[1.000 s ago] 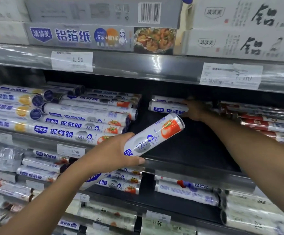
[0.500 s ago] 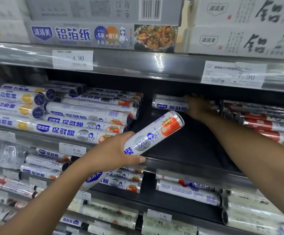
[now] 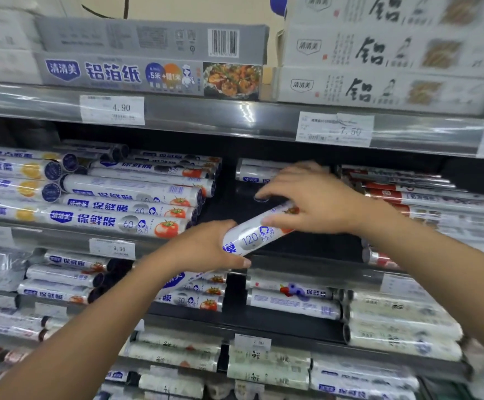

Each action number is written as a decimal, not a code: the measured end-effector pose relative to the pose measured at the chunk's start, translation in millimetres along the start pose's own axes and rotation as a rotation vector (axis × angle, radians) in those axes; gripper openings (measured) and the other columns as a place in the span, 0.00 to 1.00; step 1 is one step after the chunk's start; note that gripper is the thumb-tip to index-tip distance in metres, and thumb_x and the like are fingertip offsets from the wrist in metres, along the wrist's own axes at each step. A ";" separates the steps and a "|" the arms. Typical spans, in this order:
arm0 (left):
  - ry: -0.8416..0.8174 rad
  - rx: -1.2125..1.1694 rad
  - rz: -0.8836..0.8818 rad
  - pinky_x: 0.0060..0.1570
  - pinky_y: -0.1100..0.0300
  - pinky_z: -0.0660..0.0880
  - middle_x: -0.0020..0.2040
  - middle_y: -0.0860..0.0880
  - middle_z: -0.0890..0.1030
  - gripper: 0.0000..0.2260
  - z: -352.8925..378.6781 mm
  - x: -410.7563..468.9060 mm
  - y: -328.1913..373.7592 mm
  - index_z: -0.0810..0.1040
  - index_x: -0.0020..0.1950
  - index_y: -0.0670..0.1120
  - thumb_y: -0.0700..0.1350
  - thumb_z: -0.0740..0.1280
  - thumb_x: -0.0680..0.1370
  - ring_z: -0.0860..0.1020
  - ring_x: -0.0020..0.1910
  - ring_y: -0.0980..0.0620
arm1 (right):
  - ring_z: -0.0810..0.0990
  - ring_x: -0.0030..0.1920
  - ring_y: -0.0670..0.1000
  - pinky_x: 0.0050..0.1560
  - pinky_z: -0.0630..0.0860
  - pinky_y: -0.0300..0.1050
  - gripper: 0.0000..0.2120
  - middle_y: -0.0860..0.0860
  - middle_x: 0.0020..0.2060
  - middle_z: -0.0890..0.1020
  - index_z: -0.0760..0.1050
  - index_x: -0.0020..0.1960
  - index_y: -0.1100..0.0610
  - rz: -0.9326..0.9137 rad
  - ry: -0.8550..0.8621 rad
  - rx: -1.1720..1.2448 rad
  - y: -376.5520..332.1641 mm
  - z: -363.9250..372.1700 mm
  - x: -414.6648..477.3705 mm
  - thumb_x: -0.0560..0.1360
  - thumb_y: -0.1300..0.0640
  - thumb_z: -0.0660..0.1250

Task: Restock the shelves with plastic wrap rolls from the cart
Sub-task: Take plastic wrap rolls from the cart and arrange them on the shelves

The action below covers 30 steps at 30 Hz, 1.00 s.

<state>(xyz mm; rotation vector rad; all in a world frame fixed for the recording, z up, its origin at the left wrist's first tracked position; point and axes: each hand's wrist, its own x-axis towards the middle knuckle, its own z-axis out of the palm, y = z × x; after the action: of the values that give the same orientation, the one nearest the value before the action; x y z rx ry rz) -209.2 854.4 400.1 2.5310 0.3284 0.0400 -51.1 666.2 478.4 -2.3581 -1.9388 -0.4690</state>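
Observation:
My left hand (image 3: pixel 206 246) grips a white plastic wrap roll (image 3: pixel 252 236) marked 120 with a tomato picture, tilted up to the right in front of the middle shelf (image 3: pixel 307 264). My right hand (image 3: pixel 315 200) curls over the roll's upper end, fingers around it. Behind my right hand, two similar rolls (image 3: pixel 256 173) lie at the back of a dark gap in the shelf. To the left sits a stack of white tomato rolls (image 3: pixel 125 209) marked 60.
Red-labelled rolls (image 3: pixel 425 197) fill the shelf right of the gap. Foil boxes (image 3: pixel 154 73) stand on the top shelf above price tags (image 3: pixel 112 109). Lower shelves hold more wrapped rolls (image 3: pixel 292 301). Blue and yellow rolls (image 3: pixel 15 180) lie at far left.
My right hand has drawn back from the rolls at the rear of the shelf and closed on the upper end of the roll held by my left hand.

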 end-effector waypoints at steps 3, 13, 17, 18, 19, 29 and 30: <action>-0.006 0.004 0.048 0.44 0.50 0.82 0.44 0.54 0.83 0.19 4.7 1.3 15.6 0.76 0.53 0.59 0.61 0.79 0.69 0.83 0.40 0.53 | 0.77 0.62 0.48 0.67 0.69 0.55 0.32 0.42 0.61 0.79 0.69 0.70 0.42 -0.102 -0.094 -0.206 -18.9 4.9 -14.5 0.74 0.26 0.53; 0.135 0.342 0.161 0.46 0.55 0.79 0.51 0.62 0.80 0.22 -18.4 -14.5 4.3 0.69 0.65 0.67 0.66 0.72 0.74 0.78 0.45 0.61 | 0.72 0.65 0.48 0.64 0.68 0.48 0.26 0.44 0.66 0.72 0.68 0.71 0.45 0.027 -0.120 -0.102 19.5 -4.7 -56.0 0.77 0.35 0.59; 0.207 0.270 0.242 0.47 0.58 0.75 0.56 0.60 0.77 0.19 -12.8 -4.4 1.4 0.70 0.67 0.63 0.60 0.70 0.79 0.76 0.50 0.58 | 0.73 0.67 0.49 0.66 0.71 0.51 0.31 0.44 0.69 0.72 0.64 0.75 0.44 0.079 -0.063 -0.164 18.0 -2.2 -52.6 0.77 0.31 0.55; 0.219 0.266 0.256 0.49 0.57 0.76 0.56 0.60 0.77 0.19 -11.9 -0.7 1.0 0.70 0.68 0.62 0.59 0.70 0.79 0.76 0.51 0.58 | 0.72 0.68 0.49 0.67 0.71 0.51 0.31 0.43 0.70 0.71 0.62 0.76 0.44 0.092 -0.058 -0.171 16.2 -1.0 -50.1 0.77 0.31 0.56; 0.228 0.272 0.265 0.50 0.55 0.76 0.57 0.60 0.76 0.20 -11.2 3.5 1.1 0.69 0.69 0.61 0.59 0.70 0.79 0.76 0.52 0.57 | 0.72 0.69 0.48 0.67 0.72 0.51 0.32 0.43 0.70 0.71 0.61 0.76 0.43 0.098 -0.053 -0.171 13.4 0.7 -46.9 0.77 0.31 0.58; 0.682 0.480 0.392 0.79 0.44 0.58 0.80 0.48 0.65 0.31 6.5 25.1 -8.4 0.60 0.82 0.53 0.57 0.66 0.81 0.59 0.81 0.45 | 0.74 0.64 0.52 0.58 0.74 0.50 0.28 0.49 0.68 0.72 0.63 0.75 0.47 0.175 -0.086 -0.092 51.9 43.3 -9.3 0.79 0.39 0.64; 0.678 0.459 0.398 0.80 0.45 0.58 0.81 0.48 0.64 0.30 12.2 25.3 -8.5 0.60 0.82 0.53 0.57 0.64 0.82 0.58 0.81 0.46 | 0.74 0.65 0.53 0.61 0.74 0.53 0.28 0.49 0.68 0.72 0.62 0.75 0.46 0.199 -0.095 -0.078 59.1 46.7 -5.0 0.79 0.39 0.64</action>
<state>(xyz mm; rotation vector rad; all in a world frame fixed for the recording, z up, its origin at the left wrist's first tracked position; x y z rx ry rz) -185.4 860.6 384.2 2.9257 0.0827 1.1023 14.5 659.8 441.5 -2.6335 -1.7246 -0.4344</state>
